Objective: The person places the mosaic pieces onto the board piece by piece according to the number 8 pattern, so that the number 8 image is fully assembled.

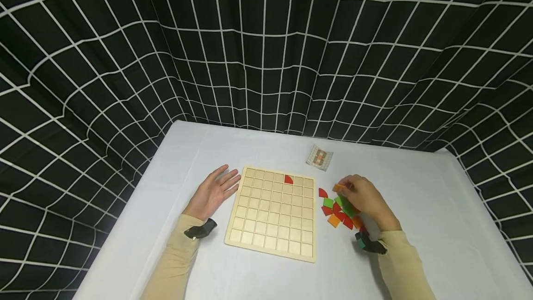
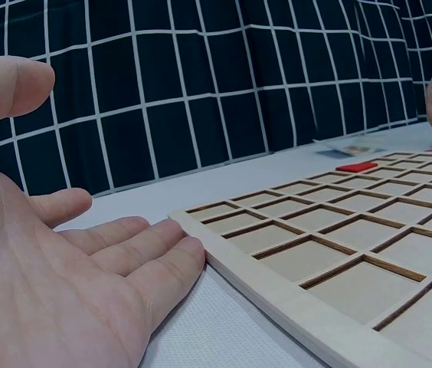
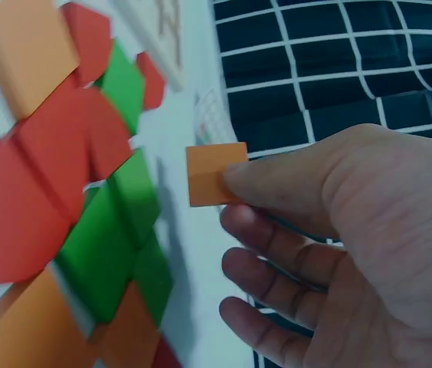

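Note:
My right hand [image 1: 366, 199] pinches an orange square tile [image 3: 204, 175] between thumb and forefinger, raised over the loose pieces. Below and beside it lies a pile of red quarter-round, green [image 1: 328, 203] and orange [image 1: 334, 220] square tiles, right of the wooden grid board [image 1: 270, 217]. One red quarter-round piece [image 1: 288, 179] sits in a top-row cell of that board. My left hand [image 1: 212, 193] lies palm up at the board's left side, fingers spread and holding nothing. In the left wrist view its fingertips [image 2: 189, 249] are at the board's edge.
A small printed pattern sheet [image 1: 319, 157] lies on the white-covered table [image 1: 208, 145] behind the board, toward the right. Dark curtains [image 1: 266, 50] with white grid lines stand around the table's back and sides.

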Motion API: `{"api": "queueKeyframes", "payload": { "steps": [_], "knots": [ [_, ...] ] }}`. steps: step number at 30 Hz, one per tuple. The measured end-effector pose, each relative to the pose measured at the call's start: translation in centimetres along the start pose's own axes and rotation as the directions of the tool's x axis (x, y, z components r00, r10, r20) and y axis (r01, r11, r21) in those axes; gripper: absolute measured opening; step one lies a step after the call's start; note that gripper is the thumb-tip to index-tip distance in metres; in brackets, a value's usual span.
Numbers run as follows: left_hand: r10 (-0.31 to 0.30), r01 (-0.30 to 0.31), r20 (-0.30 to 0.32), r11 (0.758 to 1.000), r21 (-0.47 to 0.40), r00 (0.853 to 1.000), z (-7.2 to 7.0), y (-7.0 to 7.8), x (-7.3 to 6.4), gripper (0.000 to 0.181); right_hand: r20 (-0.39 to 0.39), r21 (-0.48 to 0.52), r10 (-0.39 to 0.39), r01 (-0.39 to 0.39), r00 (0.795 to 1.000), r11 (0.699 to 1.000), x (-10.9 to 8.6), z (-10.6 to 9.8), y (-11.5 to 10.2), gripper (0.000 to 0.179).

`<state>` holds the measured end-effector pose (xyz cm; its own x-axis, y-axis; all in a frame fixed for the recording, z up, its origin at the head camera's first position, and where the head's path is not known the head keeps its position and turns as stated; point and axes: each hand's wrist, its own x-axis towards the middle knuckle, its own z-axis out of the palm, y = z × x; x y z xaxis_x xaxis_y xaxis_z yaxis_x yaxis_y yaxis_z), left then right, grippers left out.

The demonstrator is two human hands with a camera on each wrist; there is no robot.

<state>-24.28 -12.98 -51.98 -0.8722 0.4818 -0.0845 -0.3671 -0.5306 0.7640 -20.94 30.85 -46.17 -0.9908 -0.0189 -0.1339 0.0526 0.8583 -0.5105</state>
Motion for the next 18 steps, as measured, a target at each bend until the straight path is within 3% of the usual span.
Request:
{"api": "queueKeyframes", "payload": {
  "steps": [18],
  "knots": [
    [0.002,-0.002,-0.003,1.000,0.012,1.000,0.1,0.0,-0.1,0.066,-0.143,0.171,-0.048,0.072,0.989,0.983,0.4,-3.0,-3.9,0.024]
  ]
}}
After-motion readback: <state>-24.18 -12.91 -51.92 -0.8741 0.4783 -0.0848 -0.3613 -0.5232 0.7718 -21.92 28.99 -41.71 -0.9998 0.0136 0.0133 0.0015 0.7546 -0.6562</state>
